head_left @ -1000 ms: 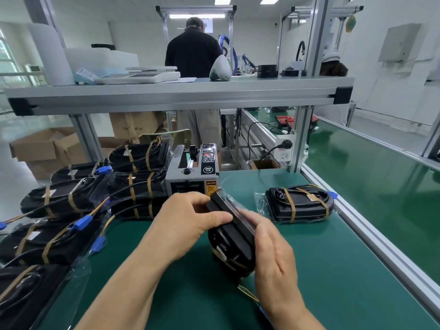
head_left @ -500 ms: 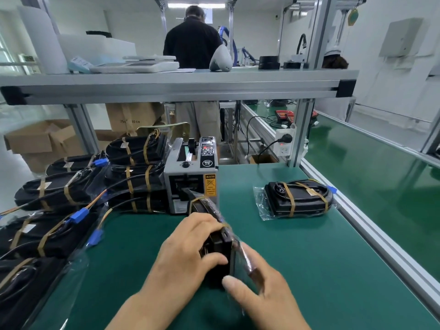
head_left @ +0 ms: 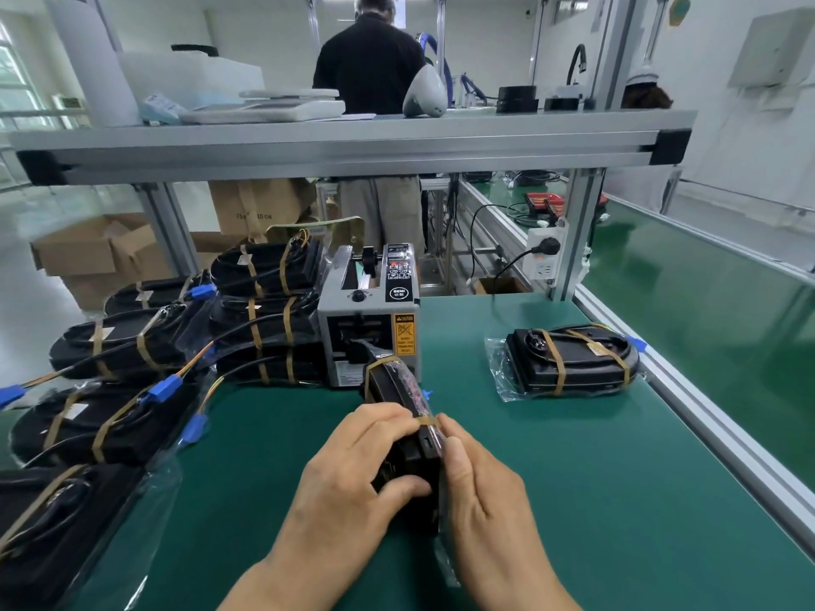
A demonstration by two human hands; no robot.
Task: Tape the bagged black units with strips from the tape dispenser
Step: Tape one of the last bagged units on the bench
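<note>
A bagged black unit (head_left: 399, 392) stands on edge on the green mat, its far end close to the mouth of the grey tape dispenser (head_left: 369, 317). My left hand (head_left: 353, 469) grips its near left side, thumb curled round the lower edge. My right hand (head_left: 483, 491) lies against the right side, fingers pressing a brown tape strip (head_left: 425, 420) that runs over the top edge. A second brown strip wraps the far end.
A taped bagged unit (head_left: 573, 361) lies to the right near the aluminium rail (head_left: 705, 425). Several taped units (head_left: 132, 346) with blue connectors are piled at the left. A shelf (head_left: 353, 145) spans overhead; a person (head_left: 370, 59) stands behind it.
The unit has been set down on edge from a raised tilt and now points at the dispenser. A brown strip now lies across its near top under my fingers.
</note>
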